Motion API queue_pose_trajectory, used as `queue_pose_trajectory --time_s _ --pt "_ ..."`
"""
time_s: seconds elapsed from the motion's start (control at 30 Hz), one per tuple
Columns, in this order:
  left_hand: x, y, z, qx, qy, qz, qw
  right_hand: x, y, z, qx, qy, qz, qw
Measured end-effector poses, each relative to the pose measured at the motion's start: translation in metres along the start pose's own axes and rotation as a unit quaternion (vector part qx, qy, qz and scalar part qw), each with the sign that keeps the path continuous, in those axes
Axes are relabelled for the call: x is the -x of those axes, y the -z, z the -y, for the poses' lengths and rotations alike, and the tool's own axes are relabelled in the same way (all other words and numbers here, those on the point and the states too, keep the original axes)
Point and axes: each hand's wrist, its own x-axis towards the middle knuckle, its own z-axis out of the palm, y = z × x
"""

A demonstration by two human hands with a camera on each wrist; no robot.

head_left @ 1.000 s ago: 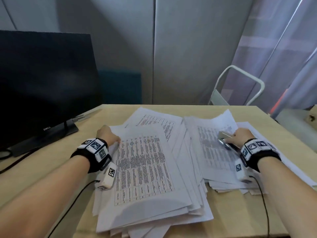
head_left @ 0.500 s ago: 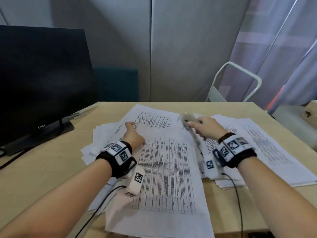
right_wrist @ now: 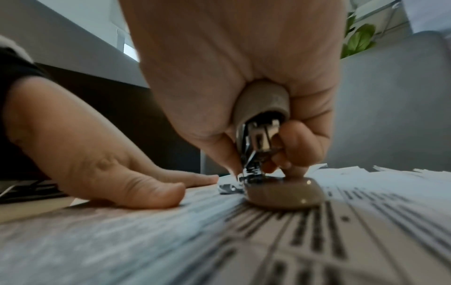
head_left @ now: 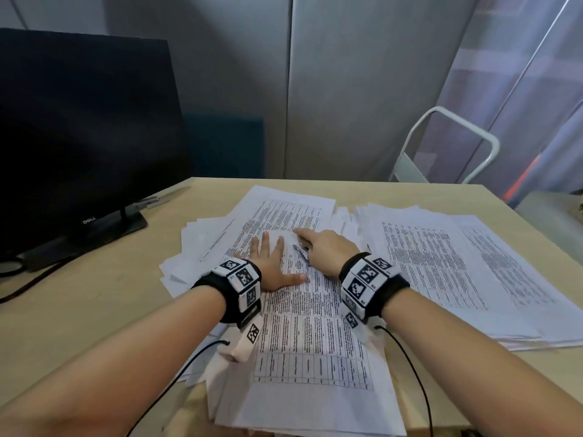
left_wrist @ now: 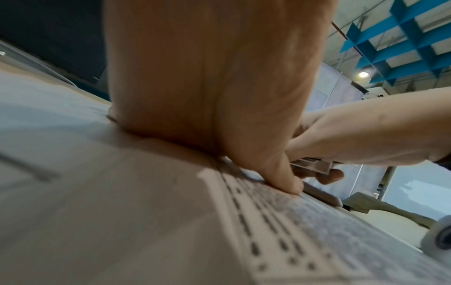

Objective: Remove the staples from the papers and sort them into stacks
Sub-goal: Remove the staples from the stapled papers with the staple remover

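Head view, centre of frame: the left hand [head_left: 271, 266] lies flat, fingers straight and spread, pressing on the top sheet [head_left: 312, 335] of a loose pile of printed papers [head_left: 220, 234] that runs from mid-frame to the lower edge. Just to its right, the right hand [head_left: 328, 250] is curled round a staple remover [head_left: 301, 252], index finger stretched forward along the page; only a short metal length of the tool shows between the two hands. Right wrist view: the staple remover [right_wrist: 261, 138], with a beige handle and chrome jaws, is gripped in the fist, its lower beige pad [right_wrist: 284, 194] resting on the printed sheet and its metal tip touching the paper near the centre of the frame; whether a staple is caught there cannot be told. The left hand [right_wrist: 102, 164] appears at the left of that view, thumb down on the page. Left wrist view: the palm [left_wrist: 207, 77] bears on the paper, thumb tip pressed to the sheet, with the right hand [left_wrist: 366, 135] at the right. A second stack [head_left: 441, 272] lies at right of the head view, just beside the pile. A dark monitor [head_left: 82, 127] stands upper left on the wooden table [head_left: 94, 298]; a white metal frame [head_left: 454, 143] stands behind, upper right.
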Motion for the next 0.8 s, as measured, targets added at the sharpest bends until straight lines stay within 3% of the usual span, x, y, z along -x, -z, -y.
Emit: queue_pose_trajectory --time_s 0.27,0.4,0.67,0.7,0.8 --pt "0.003 0.0 -0.001 -0.011 0.013 -0.001 1.0 -0.01 -0.011 0.026 0.018 -0.005 -0.005 1.0" --pt "0.002 0.0 0.0 -0.008 0.015 0.003 1.0 -0.016 -0.005 0.018 0.051 0.049 0.018 0.997" --pt "-0.003 -0.002 0.0 -0.005 0.014 0.008 1.0 -0.033 0.014 -0.016 -0.165 0.047 0.092 0.981" --pt "-0.002 -0.002 0.0 -0.006 0.015 0.008 1.0 -0.034 0.013 -0.018 -0.226 0.03 0.087 0.97" --pt "-0.002 -0.004 0.0 0.006 0.018 0.003 1.0 -0.032 0.011 -0.027 -0.431 -0.057 0.06 0.899"
